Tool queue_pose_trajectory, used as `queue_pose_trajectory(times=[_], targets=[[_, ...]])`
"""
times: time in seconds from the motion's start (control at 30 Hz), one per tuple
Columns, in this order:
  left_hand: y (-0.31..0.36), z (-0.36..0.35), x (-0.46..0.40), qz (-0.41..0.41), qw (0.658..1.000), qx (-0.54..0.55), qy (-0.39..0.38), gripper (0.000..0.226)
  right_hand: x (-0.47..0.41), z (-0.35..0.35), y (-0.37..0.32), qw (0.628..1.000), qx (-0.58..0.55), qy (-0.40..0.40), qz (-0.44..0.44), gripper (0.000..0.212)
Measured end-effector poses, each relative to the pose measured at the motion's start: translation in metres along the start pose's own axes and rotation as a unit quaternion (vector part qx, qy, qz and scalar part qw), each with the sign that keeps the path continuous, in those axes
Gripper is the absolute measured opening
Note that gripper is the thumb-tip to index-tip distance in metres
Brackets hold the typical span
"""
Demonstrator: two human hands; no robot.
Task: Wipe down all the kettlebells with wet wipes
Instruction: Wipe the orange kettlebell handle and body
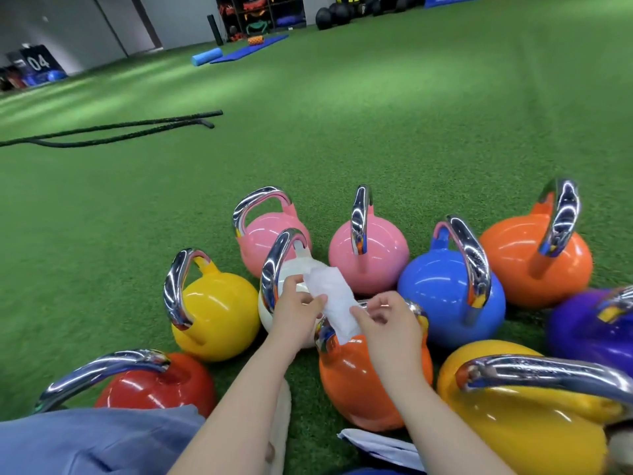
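Bright, even light from overhead leaves white streaks of glare on the chrome handles (472, 255) and glossy kettlebells (370, 255), with pale patches on the green turf (342, 132). The wide lens bends the edges, and the far shelves (260, 12) look soft.

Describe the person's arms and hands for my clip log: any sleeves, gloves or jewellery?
Both forearms are bare to the frame's edge, with no sleeves showing. The left hand and right hand wear no gloves; no rings, watch or bracelets are visible.
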State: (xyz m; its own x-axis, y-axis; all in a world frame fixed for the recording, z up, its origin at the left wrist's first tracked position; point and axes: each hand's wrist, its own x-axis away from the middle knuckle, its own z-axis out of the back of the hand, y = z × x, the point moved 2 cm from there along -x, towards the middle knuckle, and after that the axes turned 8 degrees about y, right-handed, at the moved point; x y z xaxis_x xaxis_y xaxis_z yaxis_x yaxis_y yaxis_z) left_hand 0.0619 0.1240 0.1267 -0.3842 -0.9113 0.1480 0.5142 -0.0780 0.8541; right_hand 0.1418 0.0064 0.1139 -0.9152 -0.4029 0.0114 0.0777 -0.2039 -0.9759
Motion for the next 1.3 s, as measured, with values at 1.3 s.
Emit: queue_pose_trajectory(times=[1.3], targets=[[-0.104, -0.046, 0.027, 0.018, 0.997, -0.039, 0.061, 0.026, 0.047, -0.044, 0.080, 0.960, 0.230, -0.158, 0.034, 0.043]])
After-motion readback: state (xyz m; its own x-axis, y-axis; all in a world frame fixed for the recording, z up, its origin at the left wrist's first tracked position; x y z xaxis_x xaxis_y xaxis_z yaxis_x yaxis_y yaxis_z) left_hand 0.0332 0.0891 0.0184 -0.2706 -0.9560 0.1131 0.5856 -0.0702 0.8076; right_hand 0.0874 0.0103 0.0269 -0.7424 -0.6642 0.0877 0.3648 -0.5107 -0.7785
